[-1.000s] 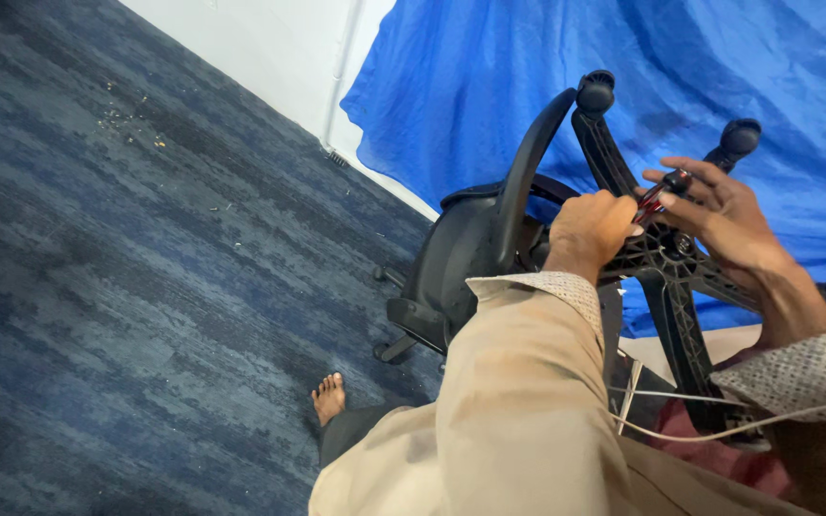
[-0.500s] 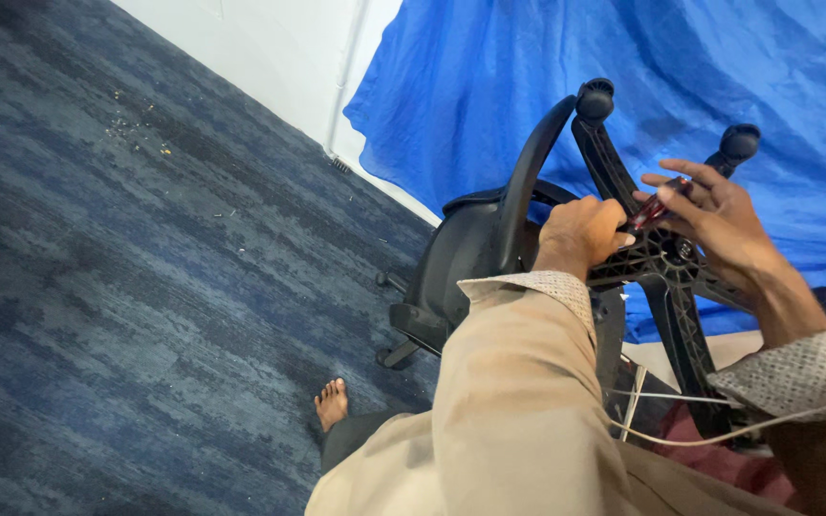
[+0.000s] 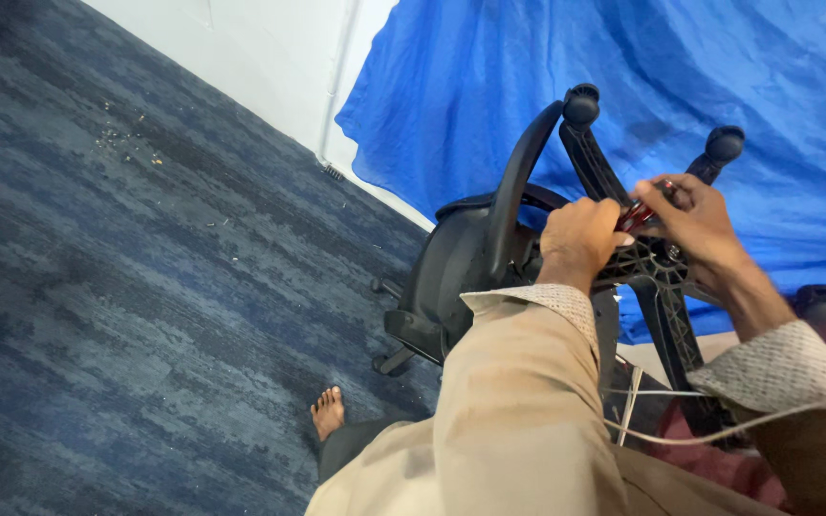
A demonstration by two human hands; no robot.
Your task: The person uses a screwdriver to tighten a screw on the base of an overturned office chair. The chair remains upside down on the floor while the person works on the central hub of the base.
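Left hand (image 3: pixel 580 239): fingers curled down and clenched over the hub of the black chair base (image 3: pixel 647 263), knuckles toward the camera. Right hand (image 3: pixel 695 225): fingers pinched around a small red-handled tool (image 3: pixel 641 216), probably a screwdriver or pliers; the working end is hidden between the two hands and its type cannot be confirmed.

The hub sits directly under both sets of fingers. From it, ribbed plastic spokes radiate outward: one up and away from the left fingers to a castor (image 3: pixel 582 103), one beyond the right fingers to a second castor (image 3: pixel 725 143), a third toward a castor (image 3: pixel 822 304) past the right wrist. The office chair (image 3: pixel 456 277) lies overturned, seat and backrest below and left of the left hand, base raised toward the person.

Handling assessment: the base appears stiff, moulded plastic, moderately heavy with the chair attached, not fragile. The spokes and hub give firm grips; the castors are likely to swivel and roll, so are poor holds. The tool is light and rigid, best held by its handle.

Surroundings: a blue cloth (image 3: pixel 623 86) hangs behind the chair, beyond both hands. Dark blue carpet (image 3: pixel 126 287) lies well left of the left hand, with scattered debris. A bare foot (image 3: pixel 328 413) rests on it below the chair. A thin white cord (image 3: pixel 662 435) runs beneath the right forearm.
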